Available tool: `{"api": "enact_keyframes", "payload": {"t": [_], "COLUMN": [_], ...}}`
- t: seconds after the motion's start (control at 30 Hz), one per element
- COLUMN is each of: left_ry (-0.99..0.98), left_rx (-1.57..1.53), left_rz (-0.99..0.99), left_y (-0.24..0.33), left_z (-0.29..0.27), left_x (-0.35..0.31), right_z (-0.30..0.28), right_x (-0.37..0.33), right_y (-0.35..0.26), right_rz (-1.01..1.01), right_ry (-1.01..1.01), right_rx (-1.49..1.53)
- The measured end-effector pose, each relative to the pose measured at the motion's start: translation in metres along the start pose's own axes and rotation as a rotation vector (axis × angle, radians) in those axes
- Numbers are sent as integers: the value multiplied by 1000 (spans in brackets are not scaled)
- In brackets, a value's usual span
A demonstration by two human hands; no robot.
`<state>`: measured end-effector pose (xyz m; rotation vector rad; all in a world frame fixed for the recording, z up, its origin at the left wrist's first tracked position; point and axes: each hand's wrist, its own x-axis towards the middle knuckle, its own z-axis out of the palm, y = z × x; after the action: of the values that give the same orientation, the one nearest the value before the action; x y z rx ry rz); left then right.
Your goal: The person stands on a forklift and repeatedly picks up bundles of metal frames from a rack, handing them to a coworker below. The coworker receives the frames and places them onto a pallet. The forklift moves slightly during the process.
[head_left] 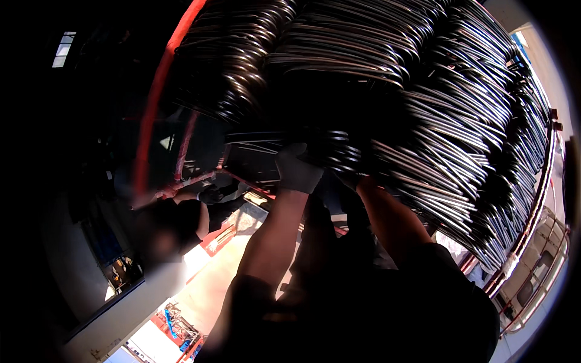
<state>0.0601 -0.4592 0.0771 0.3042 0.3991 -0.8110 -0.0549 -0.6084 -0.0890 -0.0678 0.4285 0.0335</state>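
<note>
My left hand [298,172], in a grey glove, is closed on a small bundle of glossy dark rods [342,151], its thumb lying over the near side. Beside it, my right hand [352,178] reaches to the same bundle's underside. Deep shadow hides its fingers, so I cannot tell its grip. Above and to the right rises a big stack of similar rods [448,133], layered in several curved rows. Whether they are solid rods or thin tubes, I cannot make out.
A red bar [158,85] runs up the stack's left side. At lower left another person [175,224] stands close, a dark-gloved hand [212,195] near the red frame. A rope-wrapped rail [541,199] borders the right. Behind it is a light-coloured vehicle [538,269]. Blue-and-red items [175,323] lie below left.
</note>
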Motion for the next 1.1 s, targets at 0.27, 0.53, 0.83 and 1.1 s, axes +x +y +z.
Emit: {"api": "enact_keyframes", "payload": {"t": [0.27,0.53,0.83,1.1], "left_ry": [-22,-171,-107,-25], "left_rx": [90,126,137,156], "left_rz": [-128,-113,21,80], "left_y": [-24,-25,11,17], "left_z": [1,27,19,10], "left_x": [49,73,64,75], "right_z": [103,154,122,95], "right_x": [-158,-255,-231,-255], "right_y": [26,-66,-131,-171], "right_rz": [-41,-628,-1011,-1167], "right_ry": [584,711,621,685], "right_rx": [-1163,-2525,-2732,-2703]}}
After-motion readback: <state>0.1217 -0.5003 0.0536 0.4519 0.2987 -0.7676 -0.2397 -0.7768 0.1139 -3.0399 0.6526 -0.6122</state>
